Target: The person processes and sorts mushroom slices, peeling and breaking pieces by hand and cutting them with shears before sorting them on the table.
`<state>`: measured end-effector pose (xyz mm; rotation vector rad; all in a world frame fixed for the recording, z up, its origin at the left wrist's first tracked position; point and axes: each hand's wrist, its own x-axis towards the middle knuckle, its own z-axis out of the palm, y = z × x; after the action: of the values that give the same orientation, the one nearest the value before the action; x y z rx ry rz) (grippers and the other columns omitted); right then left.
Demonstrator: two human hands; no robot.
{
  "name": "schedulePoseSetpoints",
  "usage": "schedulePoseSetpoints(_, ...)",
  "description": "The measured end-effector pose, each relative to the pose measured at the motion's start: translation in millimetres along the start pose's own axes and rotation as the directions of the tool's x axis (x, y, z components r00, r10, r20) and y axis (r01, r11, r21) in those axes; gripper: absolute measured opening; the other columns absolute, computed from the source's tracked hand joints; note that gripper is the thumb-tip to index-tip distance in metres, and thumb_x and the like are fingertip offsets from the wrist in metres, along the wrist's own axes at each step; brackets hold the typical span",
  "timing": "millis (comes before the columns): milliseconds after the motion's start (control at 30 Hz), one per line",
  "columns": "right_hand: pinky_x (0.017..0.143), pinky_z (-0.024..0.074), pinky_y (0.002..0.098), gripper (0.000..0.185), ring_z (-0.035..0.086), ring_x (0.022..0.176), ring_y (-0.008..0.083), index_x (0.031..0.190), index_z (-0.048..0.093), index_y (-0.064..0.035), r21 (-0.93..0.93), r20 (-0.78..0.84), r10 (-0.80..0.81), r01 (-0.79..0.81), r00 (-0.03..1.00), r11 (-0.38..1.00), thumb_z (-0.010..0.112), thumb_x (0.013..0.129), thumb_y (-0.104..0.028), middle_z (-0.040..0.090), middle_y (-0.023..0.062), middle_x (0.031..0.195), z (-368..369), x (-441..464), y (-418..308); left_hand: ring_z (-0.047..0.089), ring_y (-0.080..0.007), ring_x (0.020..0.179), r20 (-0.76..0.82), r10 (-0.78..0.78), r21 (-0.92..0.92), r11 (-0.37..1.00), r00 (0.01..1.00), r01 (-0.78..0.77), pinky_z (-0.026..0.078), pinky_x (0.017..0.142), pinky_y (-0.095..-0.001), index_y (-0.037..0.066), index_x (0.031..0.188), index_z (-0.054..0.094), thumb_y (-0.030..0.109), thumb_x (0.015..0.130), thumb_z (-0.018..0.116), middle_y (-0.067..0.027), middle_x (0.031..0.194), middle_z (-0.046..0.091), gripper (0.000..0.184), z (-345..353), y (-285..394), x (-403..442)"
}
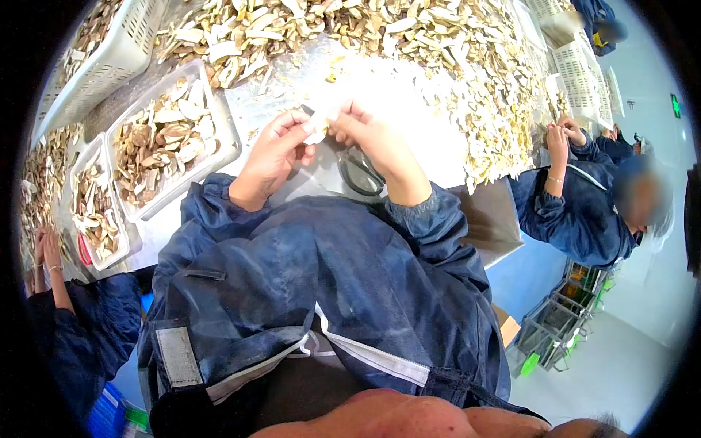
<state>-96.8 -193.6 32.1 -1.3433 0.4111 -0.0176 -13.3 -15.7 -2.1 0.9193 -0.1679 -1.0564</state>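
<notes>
Above the table edge, my left hand [276, 155] pinches a small pale mushroom slice [316, 131] between thumb and fingers. My right hand [374, 144] meets it from the other side, its fingertips closed on the same slice. Just below my right hand lies a dark loop-shaped handle [361, 175]; the rest of that tool is hidden. Beyond both hands a large heap of sliced mushrooms [438, 33] covers the table. Smaller, paler pieces [493, 124] are heaped to the right, beside a brightly lit, washed-out patch of tabletop.
Left of me stand a clear tray [231, 139] and a narrower tray [109, 257], both holding mushroom slices. A white slotted basket [124, 55] is behind them. Co-workers' hands [566, 133] work at the right and at far left [48, 250]. A metal rack [558, 314] stands lower right.
</notes>
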Motion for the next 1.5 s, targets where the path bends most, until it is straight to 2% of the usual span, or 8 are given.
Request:
schedulePoseSetpoints(433, 0.072, 0.0474, 0.0225, 0.015, 0.057, 0.077, 0.0088, 0.104, 0.067, 0.0017, -0.047, 0.222, -0.001, 0.012, 0.975, 0.999, 0.065, 0.096, -0.010, 0.067, 0.0021, 0.090, -9.0, -3.9, 17.1, 0.057, -0.0078, 0.071, -0.065, 0.026, 0.188, 0.982, 0.998, -0.013, 0.046, 0.060, -0.0208, 0.007, 0.116, 0.060, 0.019, 0.097, 0.065, -0.0005, 0.095, 0.063, 0.023, 2.6, 0.8, -1.0)
schedulePoseSetpoints(533, 0.073, 0.0483, 0.0247, 0.020, 0.059, 0.080, 0.0103, 0.110, 0.065, 0.0008, -0.204, 0.042, -0.085, 0.092, 0.995, 0.975, 0.065, 0.096, -0.013, 0.067, 0.0037, 0.095, -10.0, -6.0, 8.7, 0.057, -0.0092, 0.068, -0.083, 0.013, 0.111, 0.994, 0.996, -0.004, 0.045, 0.059, -0.0223, 0.009, 0.111, 0.060, 0.019, 0.096, 0.063, 0.0003, 0.090, 0.062, 0.018, 0.0, 0.3, -0.4)
schedulePoseSetpoints(567, 0.078, 0.0495, 0.0304, 0.024, 0.063, 0.088, 0.0181, 0.115, 0.064, -0.0028, -0.597, -0.064, -0.161, 0.092, 0.985, 0.797, 0.066, 0.093, -0.014, 0.067, 0.0079, 0.101, -16.5, -5.0, -2.1, 0.057, -0.0100, 0.068, -0.071, -0.002, 0.063, 0.998, 0.997, 0.006, 0.045, 0.059, -0.0228, 0.009, 0.109, 0.059, 0.019, 0.096, 0.062, 0.0001, 0.088, 0.061, 0.017, -2.1, 1.3, -0.6)
schedulePoseSetpoints(667, 0.086, 0.0465, 0.0415, 0.024, 0.062, 0.100, 0.0296, 0.107, 0.068, -0.0054, -0.969, -0.042, -0.672, 0.134, 0.740, 0.208, 0.068, 0.086, -0.016, 0.066, 0.0111, 0.106, -46.2, 20.7, -4.2, 0.056, -0.0138, 0.066, -0.024, 0.001, 0.036, 0.999, 1.000, 0.000, 0.043, 0.056, -0.0251, 0.009, 0.108, 0.057, 0.017, 0.096, 0.056, -0.0042, 0.086, 0.062, 0.015, -4.3, 4.1, -1.8)
schedulePoseSetpoints(967, 0.089, 0.0417, 0.0509, 0.018, 0.057, 0.106, 0.0308, 0.096, 0.066, -0.0080, -0.952, -0.089, -0.723, -0.272, 0.685, -0.141, 0.057, 0.090, -0.023, 0.063, 0.0100, 0.106, -157.9, 20.8, 31.6, 0.056, -0.0159, 0.064, 0.037, -0.027, -0.044, 0.999, 0.999, 0.028, 0.041, 0.054, -0.0260, 0.008, 0.120, 0.053, 0.019, 0.095, 0.056, -0.0084, 0.089, 0.064, 0.028, 2.7, 16.4, -9.0)
schedulePoseSetpoints(1133, 0.086, 0.0430, 0.0521, 0.021, 0.059, 0.100, 0.0336, 0.101, 0.064, -0.0065, -0.837, -0.367, -0.625, -0.537, 0.689, -0.101, 0.058, 0.090, -0.023, 0.063, 0.0134, 0.106, -209.4, -25.4, 21.1, 0.061, -0.0165, 0.071, 0.058, -0.076, -0.026, 0.997, 0.995, 0.078, 0.047, 0.055, -0.0244, 0.010, 0.128, 0.051, 0.023, 0.096, 0.059, -0.0093, 0.097, 0.064, 0.036, 0.1, 12.1, -7.1)
schedulePoseSetpoints(1267, 0.092, 0.0457, 0.0512, 0.039, 0.058, 0.106, 0.0390, 0.118, 0.060, -0.0030, -0.965, -0.236, -0.759, -0.054, 0.607, 0.257, 0.066, 0.085, -0.022, 0.061, 0.0219, 0.115, -206.6, 3.1, -5.6, 0.064, -0.0194, 0.085, 0.122, -0.069, -0.166, 0.982, 0.990, 0.088, 0.053, 0.065, -0.0271, 0.008, 0.133, 0.048, 0.020, 0.096, 0.058, -0.0111, 0.106, 0.063, 0.040, 2.7, 8.0, -4.8)
schedulePoseSetpoints(1500, 0.101, 0.0449, 0.0486, 0.061, 0.054, 0.116, 0.0423, 0.136, 0.052, -0.0089, -0.895, -0.410, -0.619, -0.166, 0.670, 0.414, 0.071, 0.078, -0.016, 0.051, 0.0252, 0.130, -190.2, 90.1, -18.6, 0.066, -0.0250, 0.093, 0.169, -0.020, -0.254, 0.965, 0.985, 0.064, 0.057, 0.073, -0.0340, 0.003, 0.128, 0.050, 0.015, 0.098, 0.052, -0.0150, 0.110, 0.063, 0.032, -12.1, 3.8, -0.9)
